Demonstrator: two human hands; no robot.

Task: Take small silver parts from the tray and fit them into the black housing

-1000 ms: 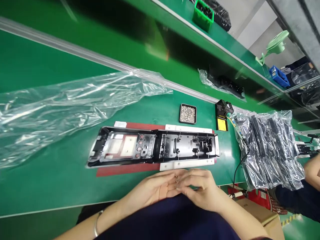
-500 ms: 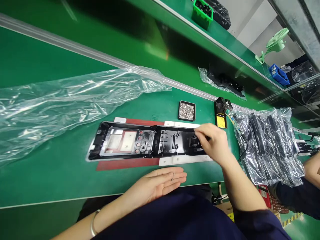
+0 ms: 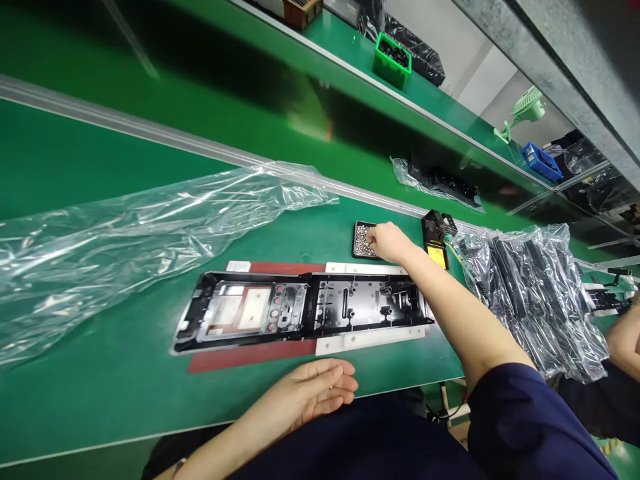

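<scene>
My right hand [image 3: 390, 243] reaches into a small black tray [image 3: 356, 252] of tiny shiny metal parts [image 3: 363, 239]. Its fingers are pinched together among the parts, and what lies between the fingertips is hidden. My left hand [image 3: 320, 390] is cupped, palm up, at the table's front edge, its fingers curled in. A tiny metal part shows as a glint at its fingers. Between the hands and the back of the table lies a long black plastic housing [image 3: 313, 303], open side up, with a window opening at its left end.
Under the housing are white fixture strips [image 3: 370, 341] and a red sheet [image 3: 225, 360]. Clear plastic film [image 3: 150, 233] covers the left. A soldering iron stand [image 3: 436, 233] and bagged black parts [image 3: 530, 293] stand right. Another person's arm [image 3: 623, 333] is at the far right.
My right hand has moved from the right part of the housing back to the tray of metal parts. My left hand's fingers have curled inward from flat. The view has shifted.
</scene>
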